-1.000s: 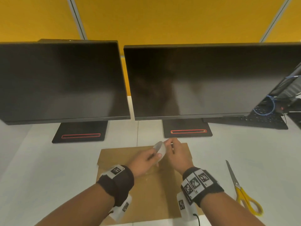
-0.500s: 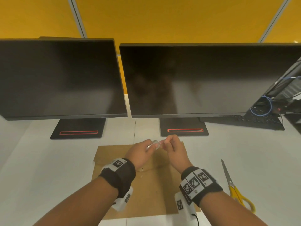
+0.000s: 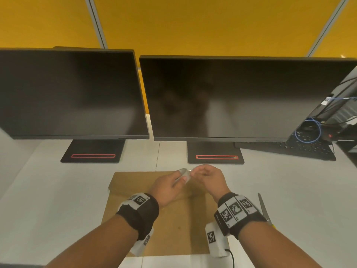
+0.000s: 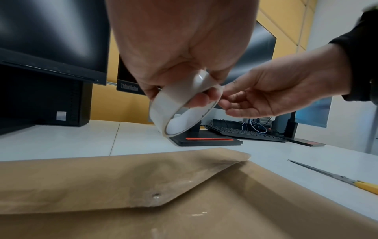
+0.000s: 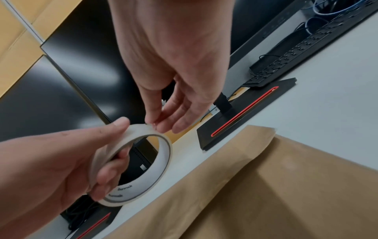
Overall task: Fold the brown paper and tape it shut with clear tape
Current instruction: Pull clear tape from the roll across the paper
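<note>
Left hand curled, gripping; right hand fingertips apparently pinched, hands nearly touching.

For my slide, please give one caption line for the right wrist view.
Left hand holds the tape roll while right-hand fingertips pick at its edge above the folded brown paper.

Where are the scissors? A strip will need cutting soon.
In the head view the scissors lie on the white desk, right of the brown paper, beside the right wrist.
</note>
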Demonstrator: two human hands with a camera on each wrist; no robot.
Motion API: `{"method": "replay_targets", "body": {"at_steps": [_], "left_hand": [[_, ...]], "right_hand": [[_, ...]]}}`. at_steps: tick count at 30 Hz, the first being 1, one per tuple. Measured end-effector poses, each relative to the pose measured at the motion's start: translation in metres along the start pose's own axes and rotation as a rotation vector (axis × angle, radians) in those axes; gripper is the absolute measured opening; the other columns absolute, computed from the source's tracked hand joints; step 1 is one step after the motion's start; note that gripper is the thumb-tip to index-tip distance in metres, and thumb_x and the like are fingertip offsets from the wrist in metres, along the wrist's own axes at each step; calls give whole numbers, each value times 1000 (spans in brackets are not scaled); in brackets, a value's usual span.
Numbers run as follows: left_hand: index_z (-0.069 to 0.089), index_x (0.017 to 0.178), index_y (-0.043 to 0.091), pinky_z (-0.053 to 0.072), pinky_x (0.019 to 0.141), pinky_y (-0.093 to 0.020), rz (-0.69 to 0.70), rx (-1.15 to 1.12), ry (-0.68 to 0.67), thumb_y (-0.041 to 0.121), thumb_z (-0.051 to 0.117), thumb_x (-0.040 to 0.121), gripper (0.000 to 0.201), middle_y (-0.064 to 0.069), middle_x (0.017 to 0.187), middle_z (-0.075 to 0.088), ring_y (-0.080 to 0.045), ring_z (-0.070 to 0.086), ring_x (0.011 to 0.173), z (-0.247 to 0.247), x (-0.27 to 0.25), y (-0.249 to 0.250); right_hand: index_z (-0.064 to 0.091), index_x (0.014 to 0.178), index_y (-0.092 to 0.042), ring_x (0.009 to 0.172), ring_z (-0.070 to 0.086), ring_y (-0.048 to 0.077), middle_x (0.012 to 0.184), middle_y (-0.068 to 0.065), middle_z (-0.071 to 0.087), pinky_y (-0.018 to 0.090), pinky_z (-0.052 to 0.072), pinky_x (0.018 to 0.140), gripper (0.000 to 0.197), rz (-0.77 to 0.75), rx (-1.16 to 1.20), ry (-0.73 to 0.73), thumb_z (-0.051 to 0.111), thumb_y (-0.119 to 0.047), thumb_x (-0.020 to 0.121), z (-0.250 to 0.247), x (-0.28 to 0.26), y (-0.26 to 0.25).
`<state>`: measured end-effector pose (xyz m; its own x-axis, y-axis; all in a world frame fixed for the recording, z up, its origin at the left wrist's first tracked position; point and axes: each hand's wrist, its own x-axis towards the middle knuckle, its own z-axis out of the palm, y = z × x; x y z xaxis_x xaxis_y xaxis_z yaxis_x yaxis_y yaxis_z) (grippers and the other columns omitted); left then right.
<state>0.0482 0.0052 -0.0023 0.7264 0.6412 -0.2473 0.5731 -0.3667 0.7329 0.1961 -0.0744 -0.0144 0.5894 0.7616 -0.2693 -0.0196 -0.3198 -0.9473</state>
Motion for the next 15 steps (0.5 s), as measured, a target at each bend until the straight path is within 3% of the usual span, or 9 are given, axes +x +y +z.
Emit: {"method": "replay_targets", "body": {"at_steps": [2,3,7,11,12,15], "left_hand": [[55,121,10,41,72,-28,-7,-70,-42,37,39,101,37,-11,91,65,-32,62,94,-1,-1,0],[57,118,10,40,72,-27,0,-63,-46,36,39,101,36,-11,89,64,-32,61,91,-1,-1,-1],[60,112,8,39,74,-28,-11,22,-6,37,38,101,38,-19,109,67,-35,61,102,-3,6,-4],[56,124,16,45,82,-32,-68,134,37,48,35,99,46,-9,116,67,-26,62,105,-10,11,-18],[58,120,18,46,84,-33,-67,137,44,51,35,98,46,-7,111,68,-26,62,103,-12,12,-20],[61,82,14,50,81,-43,-70,80,59,58,43,92,48,-3,74,63,-29,64,82,-20,14,-20]], "right_hand": [[65,73,-23,86,63,17,83,-3,70,31,50,86,18,-50,-52,-8,67,-11,85,0,0,-1],[63,72,-25,88,62,17,85,-4,68,30,48,85,20,-67,-80,-13,64,-12,88,0,-1,-1],[58,78,-26,91,64,17,91,-1,70,25,48,81,15,-104,-133,-34,58,-20,92,7,-7,-4],[57,79,-26,99,65,18,98,6,72,28,49,87,15,-112,-97,-134,57,-19,93,20,-13,-8],[58,80,-25,99,64,19,98,6,72,31,49,89,14,-114,-83,-135,58,-19,92,21,-13,-8],[63,76,-28,90,63,18,89,-1,70,32,51,86,19,-121,-73,-65,61,-15,90,18,-10,-7]]}}
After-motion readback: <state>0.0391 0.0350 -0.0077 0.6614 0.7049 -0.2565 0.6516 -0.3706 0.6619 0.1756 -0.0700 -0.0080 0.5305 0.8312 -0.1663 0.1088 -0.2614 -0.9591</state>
